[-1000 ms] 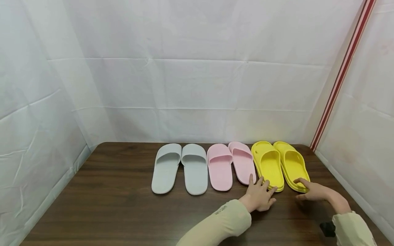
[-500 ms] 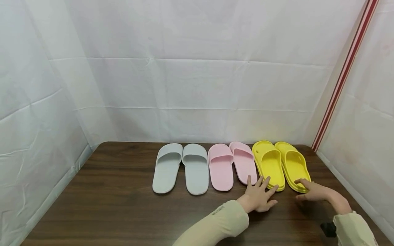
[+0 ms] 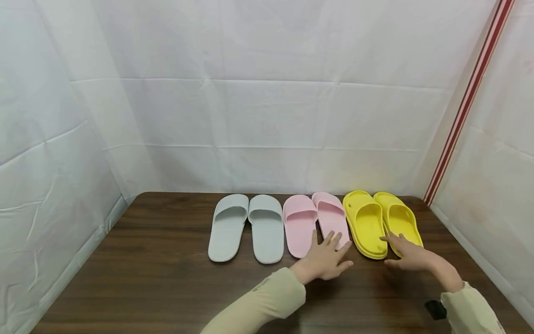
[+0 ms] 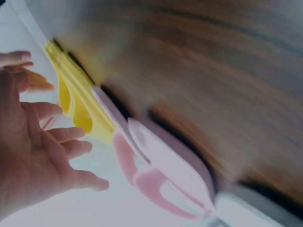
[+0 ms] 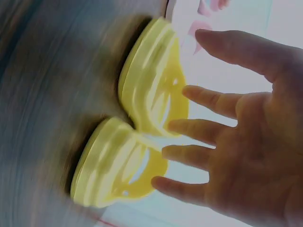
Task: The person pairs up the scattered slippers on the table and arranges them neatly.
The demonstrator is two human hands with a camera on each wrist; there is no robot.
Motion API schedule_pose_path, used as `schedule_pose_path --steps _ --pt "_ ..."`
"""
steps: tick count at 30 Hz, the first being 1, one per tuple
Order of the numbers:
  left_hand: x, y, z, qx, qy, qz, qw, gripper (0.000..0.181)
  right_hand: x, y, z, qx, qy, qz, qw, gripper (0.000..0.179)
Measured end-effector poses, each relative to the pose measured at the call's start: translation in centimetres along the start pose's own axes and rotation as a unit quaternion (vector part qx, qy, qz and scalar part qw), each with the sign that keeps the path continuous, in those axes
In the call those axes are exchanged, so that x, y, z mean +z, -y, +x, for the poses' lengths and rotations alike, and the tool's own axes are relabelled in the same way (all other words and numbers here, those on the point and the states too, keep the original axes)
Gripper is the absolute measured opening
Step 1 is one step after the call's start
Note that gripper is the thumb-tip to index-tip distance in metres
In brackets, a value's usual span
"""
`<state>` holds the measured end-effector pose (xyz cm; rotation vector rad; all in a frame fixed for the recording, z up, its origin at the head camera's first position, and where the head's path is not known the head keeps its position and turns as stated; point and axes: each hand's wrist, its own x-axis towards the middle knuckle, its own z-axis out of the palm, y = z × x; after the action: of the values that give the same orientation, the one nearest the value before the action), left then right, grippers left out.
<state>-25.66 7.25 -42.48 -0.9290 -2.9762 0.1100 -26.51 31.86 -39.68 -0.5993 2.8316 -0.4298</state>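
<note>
My left hand (image 3: 323,260), fingers spread, is over the heel ends of the pink slippers, overlapping the right pink slipper (image 3: 331,214); the left pink slipper (image 3: 298,234) lies beside it. In the left wrist view its fingers are straight and hold nothing. My right hand (image 3: 410,256) hovers over the heel end of the right yellow slipper (image 3: 398,218), hiding part of it. The left yellow slipper (image 3: 367,227) lies just left of that hand. The right wrist view shows the palm and extended fingers (image 5: 194,130) with nothing gripped.
Two pale grey slippers (image 3: 267,234) lie left of the pink pair, all toes toward the back edge. The dark wooden table (image 3: 158,269) is enclosed by white cloth (image 3: 267,116) behind and at both sides. A red striped band (image 3: 467,102) runs up the right corner.
My left hand has moved left, from the left yellow slipper's heel to the pink pair. My right hand has lifted slightly and shifted left. The slippers keep their arrangement.
</note>
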Motion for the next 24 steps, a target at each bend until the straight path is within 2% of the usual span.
schedule_pose_path --steps 7,14,17,20,24 --pt "-0.3 3.2 -1.9 -0.004 -0.019 -0.015 0.9997 0.052 0.8 2.6 0.9 -0.046 -0.024 -0.03 0.9982 0.06" --pt "-0.5 4.8 -3.6 0.001 -0.028 -0.007 0.9996 0.053 1.8 4.8 1.9 -0.081 -0.054 -0.044 0.9943 0.057" --pt "-0.4 5.3 -4.1 0.007 -0.039 -0.011 0.9992 0.051 2.3 5.6 2.4 -0.114 -0.081 -0.063 0.9881 0.053" --pt "-0.1 5.9 -4.7 0.011 -0.053 -0.012 0.9985 0.05 2.8 6.3 3.1 -0.153 -0.115 -0.087 0.9776 0.05" --pt "0.4 6.8 -5.3 0.017 -0.07 0.006 0.9974 0.049 3.5 7.1 4.0 -0.184 -0.144 -0.1 0.9671 0.047"
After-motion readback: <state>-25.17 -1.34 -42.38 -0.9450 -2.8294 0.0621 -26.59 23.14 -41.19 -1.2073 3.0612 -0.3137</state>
